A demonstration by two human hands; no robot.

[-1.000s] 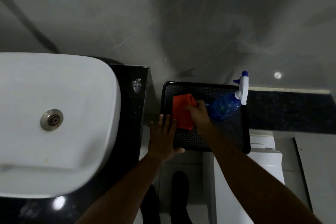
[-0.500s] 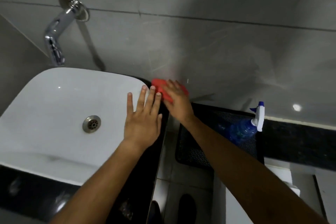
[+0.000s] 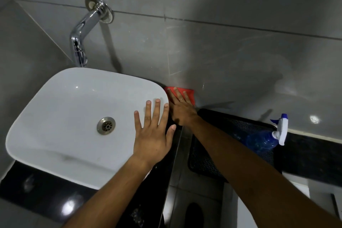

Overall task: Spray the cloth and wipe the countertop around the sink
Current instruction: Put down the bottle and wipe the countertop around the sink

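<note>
No text, label, brand or number can be read anywhere. The spray bottle (image 3: 262,139), right of the sink (image 3: 55,116), shows no legible label.

Left hand (image 3: 152,131) flat, palm down, 4 fingers and thumb spread, forearm bare, reaching in from the lower left. Right hand (image 3: 180,108) extends farther, fingers straight and pressed flat, a ring on 1 finger. Right forearm bare, running in from the lower right corner. Hands side by side, nearly touching.
</note>
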